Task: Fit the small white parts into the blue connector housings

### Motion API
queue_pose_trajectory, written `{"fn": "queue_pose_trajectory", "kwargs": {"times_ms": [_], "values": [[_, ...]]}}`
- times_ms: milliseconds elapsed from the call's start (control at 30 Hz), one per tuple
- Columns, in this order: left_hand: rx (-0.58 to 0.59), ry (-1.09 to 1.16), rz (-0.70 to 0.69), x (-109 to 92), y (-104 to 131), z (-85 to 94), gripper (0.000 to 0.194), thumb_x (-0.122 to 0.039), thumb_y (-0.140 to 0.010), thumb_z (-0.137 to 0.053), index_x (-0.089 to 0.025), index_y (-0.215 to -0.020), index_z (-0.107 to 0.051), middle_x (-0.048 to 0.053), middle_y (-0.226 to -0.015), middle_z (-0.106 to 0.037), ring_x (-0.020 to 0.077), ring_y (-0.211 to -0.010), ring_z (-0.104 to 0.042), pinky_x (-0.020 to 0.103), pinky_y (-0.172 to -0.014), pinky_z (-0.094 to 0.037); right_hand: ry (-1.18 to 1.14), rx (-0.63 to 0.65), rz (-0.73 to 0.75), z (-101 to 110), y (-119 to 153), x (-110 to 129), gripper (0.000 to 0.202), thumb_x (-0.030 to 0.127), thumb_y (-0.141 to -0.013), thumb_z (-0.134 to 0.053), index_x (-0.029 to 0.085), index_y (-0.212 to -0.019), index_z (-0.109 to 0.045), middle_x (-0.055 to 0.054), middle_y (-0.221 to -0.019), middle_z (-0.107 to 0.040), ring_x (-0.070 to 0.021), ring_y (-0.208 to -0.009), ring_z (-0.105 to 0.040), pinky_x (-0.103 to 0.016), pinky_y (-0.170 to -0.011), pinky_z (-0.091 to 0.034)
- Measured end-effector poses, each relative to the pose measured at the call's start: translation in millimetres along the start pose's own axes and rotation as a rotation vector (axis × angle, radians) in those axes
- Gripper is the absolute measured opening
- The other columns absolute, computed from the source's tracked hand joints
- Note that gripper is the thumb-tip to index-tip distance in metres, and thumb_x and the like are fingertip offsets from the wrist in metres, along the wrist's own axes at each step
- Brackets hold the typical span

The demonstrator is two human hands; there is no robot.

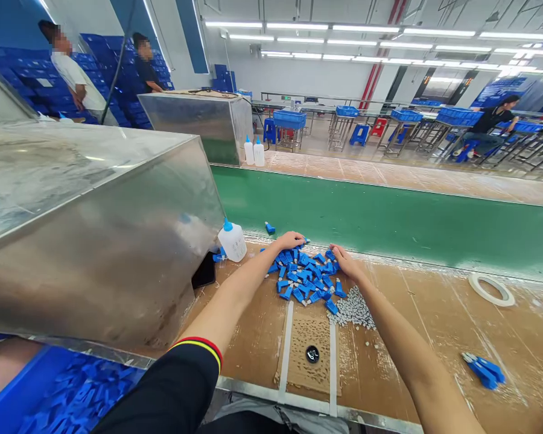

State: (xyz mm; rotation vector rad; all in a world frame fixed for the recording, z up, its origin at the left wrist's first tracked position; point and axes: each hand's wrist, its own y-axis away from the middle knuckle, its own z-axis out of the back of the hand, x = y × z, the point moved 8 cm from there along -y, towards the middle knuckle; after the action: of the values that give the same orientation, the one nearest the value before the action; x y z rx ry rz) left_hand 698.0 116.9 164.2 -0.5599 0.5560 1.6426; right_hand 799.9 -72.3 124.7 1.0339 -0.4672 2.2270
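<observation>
A heap of small blue plastic parts with pale tips (305,276) lies on the brown work surface. My left hand (291,240) rests at the heap's far left edge, its fingers stretched over it and a blue part by the fingertips. On the heap's right side is my right hand (346,263), fingers extended beside the outer parts. Both hands appear to hold nothing. Just below the right hand spreads a pile of small grey pieces (355,308). One lone blue part (270,228) sits on the green belt's near edge.
A white bottle with blue cap (233,242) stands by a metal housing (95,241). A green belt (366,211) runs beyond. Nearby are a taped cardboard piece (298,374), black round dish (312,354), tape roll (492,290) and blue bin (31,386). Several people are farther off.
</observation>
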Motion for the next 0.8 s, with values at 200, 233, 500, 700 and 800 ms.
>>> {"fn": "queue_pose_trajectory", "kwargs": {"times_ms": [200, 233, 500, 700, 800], "values": [[0.122, -0.012, 0.037, -10.0, 15.7, -8.2, 0.022, -0.032, -0.091, -0.068, -0.018, -0.106, -0.074, 0.002, -0.107, -0.075, 0.0202, -0.100, -0.069, 0.031, -0.091, -0.056, -0.106, 0.138, 0.089, -32.5, 0.3, 44.3, 0.060, 0.068, -0.095, -0.038, 0.023, -0.112, -0.074, -0.009, -0.115, -0.076, -0.0277, -0.115, -0.067, -0.049, -0.109, -0.047], [0.124, -0.023, 0.057, -8.5, 16.3, -3.3, 0.019, -0.032, -0.088, -0.071, -0.019, -0.101, -0.076, 0.000, -0.102, -0.076, 0.0194, -0.099, -0.069, 0.027, -0.090, -0.055, -0.114, 0.151, 0.099, -31.7, 2.2, 49.0, 0.059, 0.069, -0.094, -0.041, 0.023, -0.109, -0.075, -0.009, -0.113, -0.077, -0.0284, -0.114, -0.068, -0.049, -0.108, -0.048], [-0.146, -0.175, 0.435, 50.1, 31.2, 70.3, 0.038, -0.036, -0.097, -0.063, -0.017, -0.129, -0.059, 0.012, -0.131, -0.062, 0.0247, -0.111, -0.065, 0.047, -0.092, -0.058, -0.167, 0.041, 0.087, 26.4, 49.5, 64.5, 0.073, 0.081, -0.090, -0.034, 0.021, -0.102, -0.074, -0.014, -0.112, -0.075, -0.0312, -0.110, -0.069, -0.051, -0.102, -0.052], [-0.258, -0.126, 0.461, 37.9, 58.6, 67.6, 0.036, -0.036, -0.097, -0.062, -0.018, -0.128, -0.060, 0.011, -0.130, -0.062, 0.0240, -0.111, -0.065, 0.046, -0.093, -0.057, -0.353, -0.171, 0.048, 60.1, 175.3, 56.3, 0.061, 0.077, -0.089, -0.047, 0.023, -0.097, -0.076, -0.011, -0.096, -0.078, -0.0278, -0.088, -0.073, -0.045, -0.081, -0.061], [-0.341, -0.005, 0.417, 17.4, 70.2, 70.6, 0.036, -0.036, -0.097, -0.063, -0.018, -0.128, -0.060, 0.011, -0.130, -0.062, 0.0242, -0.110, -0.065, 0.046, -0.092, -0.058, -0.372, -0.318, -0.042, 60.4, 244.5, 28.2, 0.057, 0.075, -0.086, -0.054, 0.023, -0.093, -0.076, -0.012, -0.092, -0.078, -0.0277, -0.084, -0.073, -0.044, -0.077, -0.061]]}}
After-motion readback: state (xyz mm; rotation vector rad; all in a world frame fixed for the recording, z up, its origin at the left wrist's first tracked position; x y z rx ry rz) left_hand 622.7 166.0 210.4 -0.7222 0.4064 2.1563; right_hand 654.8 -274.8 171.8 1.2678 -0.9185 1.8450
